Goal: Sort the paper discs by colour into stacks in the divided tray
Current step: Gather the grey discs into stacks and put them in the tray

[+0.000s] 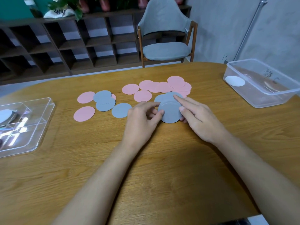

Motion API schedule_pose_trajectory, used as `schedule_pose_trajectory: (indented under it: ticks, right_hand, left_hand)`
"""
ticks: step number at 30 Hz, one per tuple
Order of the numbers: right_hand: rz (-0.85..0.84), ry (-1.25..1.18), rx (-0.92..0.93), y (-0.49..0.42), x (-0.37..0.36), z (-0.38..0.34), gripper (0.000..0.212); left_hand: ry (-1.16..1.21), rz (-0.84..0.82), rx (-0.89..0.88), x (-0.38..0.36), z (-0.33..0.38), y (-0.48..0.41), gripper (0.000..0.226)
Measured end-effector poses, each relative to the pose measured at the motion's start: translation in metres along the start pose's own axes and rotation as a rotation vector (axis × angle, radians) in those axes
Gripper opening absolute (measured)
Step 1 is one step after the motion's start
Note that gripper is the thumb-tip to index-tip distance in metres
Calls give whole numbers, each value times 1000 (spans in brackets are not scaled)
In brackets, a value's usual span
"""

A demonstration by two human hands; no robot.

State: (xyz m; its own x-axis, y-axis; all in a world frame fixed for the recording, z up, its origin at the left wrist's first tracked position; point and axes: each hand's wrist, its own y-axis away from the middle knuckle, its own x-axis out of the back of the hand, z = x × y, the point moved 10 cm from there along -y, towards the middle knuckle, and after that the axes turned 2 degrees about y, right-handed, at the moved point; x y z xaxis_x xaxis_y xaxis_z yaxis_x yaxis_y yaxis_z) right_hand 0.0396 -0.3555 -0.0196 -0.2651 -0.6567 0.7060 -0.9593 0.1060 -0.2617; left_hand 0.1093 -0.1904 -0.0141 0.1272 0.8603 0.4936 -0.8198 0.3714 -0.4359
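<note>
Both hands meet at a small stack of grey discs (pixel 170 112) near the middle of the table (pixel 162 159): the left hand (pixel 142 117) pinches its left edge with thumb and fingers, and the right hand (pixel 198 117) cups its right edge, pointer finger stretched out flat on top. More grey discs (pixel 105 101) and pink discs (pixel 155 86) lie loose just beyond, to the left and far side. The clear tray (pixel 40 120) sits at the far left with white discs (pixel 5 115) in one part, and a clear tub (pixel 263 99) at the far right holds one white disc (pixel 235 80).
</note>
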Motion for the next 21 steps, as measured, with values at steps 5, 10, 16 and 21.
schedule_pose_trajectory:
  ticks: [5, 10, 16, 21]
  right_hand:
    - [-20, 135, 10, 1, -1, -2, 58]
    - [-79, 231, 8, 2, -7, -2, 60]
    - [-15, 165, 36, 0, 2, 0, 41]
    - [145, 121, -36, 1, 41, 24, 33]
  left_hand:
    - [16, 9, -21, 1, 1, 1, 26]
    - [-95, 37, -142, 1, 13, 3, 27]
    - [37, 33, -42, -1, 5, 3, 30]
    - [-36, -71, -64, -17, 0, -4, 33]
